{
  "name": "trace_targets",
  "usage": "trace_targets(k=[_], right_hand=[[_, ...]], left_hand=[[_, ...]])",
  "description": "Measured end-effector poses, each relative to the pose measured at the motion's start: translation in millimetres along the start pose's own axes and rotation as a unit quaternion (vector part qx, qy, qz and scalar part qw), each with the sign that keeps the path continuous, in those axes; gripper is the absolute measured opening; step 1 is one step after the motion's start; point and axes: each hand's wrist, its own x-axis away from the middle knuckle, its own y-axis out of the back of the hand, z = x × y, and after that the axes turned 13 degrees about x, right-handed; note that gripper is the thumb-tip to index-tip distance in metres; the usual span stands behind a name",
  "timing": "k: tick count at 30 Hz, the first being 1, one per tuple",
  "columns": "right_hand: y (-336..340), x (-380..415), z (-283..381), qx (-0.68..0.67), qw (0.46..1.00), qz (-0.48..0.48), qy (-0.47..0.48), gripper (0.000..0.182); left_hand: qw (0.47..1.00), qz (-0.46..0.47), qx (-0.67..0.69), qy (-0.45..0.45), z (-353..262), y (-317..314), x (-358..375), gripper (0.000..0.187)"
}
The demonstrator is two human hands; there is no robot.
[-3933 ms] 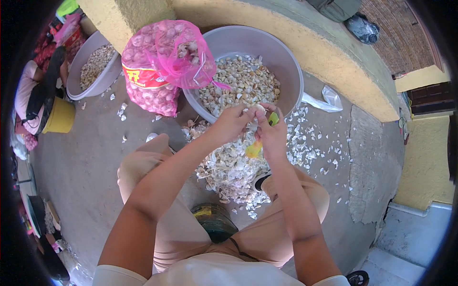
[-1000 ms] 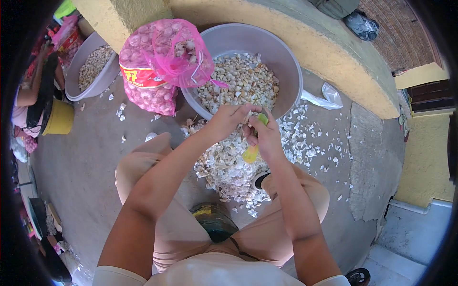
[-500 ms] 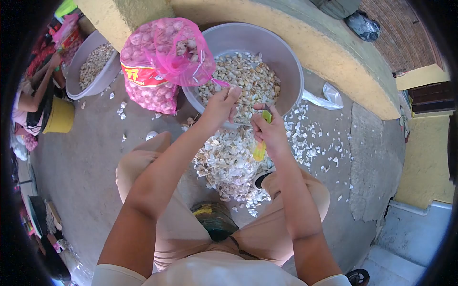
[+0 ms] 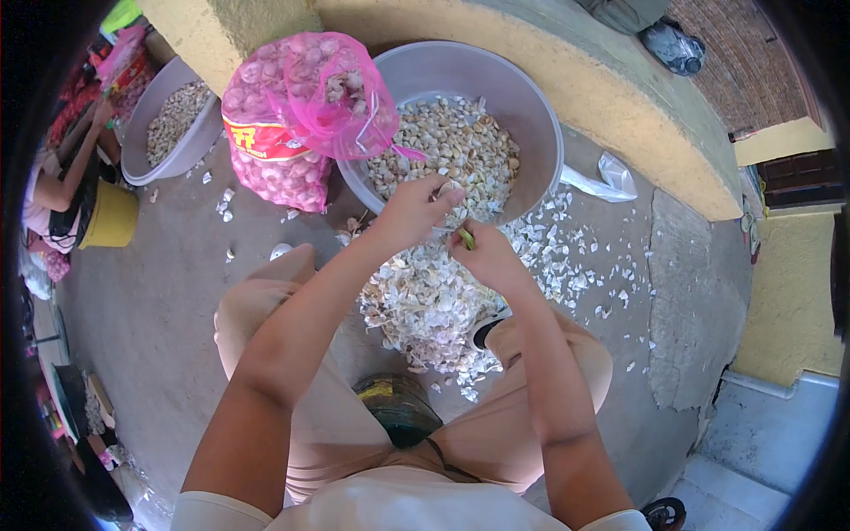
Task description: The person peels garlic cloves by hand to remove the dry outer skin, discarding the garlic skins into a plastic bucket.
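My left hand [image 4: 414, 211] is closed, with a small pale piece of garlic [image 4: 452, 189] pinched at its fingertips. Close by on the right, my right hand [image 4: 491, 255] is closed around a yellow-green cutter knife [image 4: 467, 238]; most of its handle is hidden by the fingers. Both hands are over the near rim of a large grey tub [image 4: 536, 115]. Inside the tub lie many loose garlic cloves [image 4: 469, 142]. Below the hands, a heap of papery garlic skins [image 4: 425, 310] covers the ground between my feet.
A pink mesh sack of garlic bulbs [image 4: 279, 168] leans against the tub's left side. Behind stands a low yellow wall [image 4: 611, 115]. At far left, another person's arm [image 4: 75, 168] is near a second tub [image 4: 199, 133] and a yellow bucket [image 4: 111, 212].
My left hand has left the sack's pink tail and come down toward my right hand, a garlic piece now showing in its fingers. My right hand has turned the cutter knife and moved slightly left.
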Motion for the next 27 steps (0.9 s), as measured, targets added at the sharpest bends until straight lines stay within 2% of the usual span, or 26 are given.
trace_targets(k=[2, 5, 6, 8, 12, 14, 18, 21, 24, 27], right_hand=[[5, 3, 7, -0.03, 0.998, -0.035, -0.031, 0.029], [15, 6, 19, -0.098, 0.987, -0.112, -0.062, 0.037], [16, 6, 20, -0.125, 0.979, -0.142, -0.07, 0.04], [16, 3, 15, -0.159, 0.978, -0.115, -0.066, 0.043], [17, 4, 16, -0.17, 0.983, -0.063, -0.022, 0.047], [19, 8, 20, -0.179, 0.982, -0.057, -0.015, 0.047], [18, 5, 15, -0.177, 0.982, -0.057, -0.01, 0.045], [13, 3, 11, -0.136, 0.985, -0.105, 0.026, 0.041], [13, 5, 15, -0.101, 0.987, -0.12, 0.023, 0.036], [20, 8, 21, -0.042, 0.994, -0.1, 0.011, 0.034]], left_hand=[[0.999, -0.001, -0.033, -0.02, 1, 0, 0, 0.031], [0.995, 0.045, -0.084, -0.017, 18, 1, -7, 0.032], [0.997, 0.058, -0.055, 0.017, 14, 0, -5, 0.032], [0.993, 0.084, 0.002, 0.086, 5, -3, -1, 0.033], [0.986, 0.114, 0.068, 0.096, 9, -3, 1, 0.036], [0.977, 0.151, 0.096, 0.118, 7, 0, -1, 0.037], [0.97, 0.157, 0.122, 0.137, 9, -1, -1, 0.04], [0.973, 0.15, 0.12, 0.127, 13, -3, -2, 0.041], [0.972, 0.154, 0.123, 0.131, 10, -2, -1, 0.04], [0.965, 0.172, 0.136, 0.141, 16, 1, -5, 0.039]])
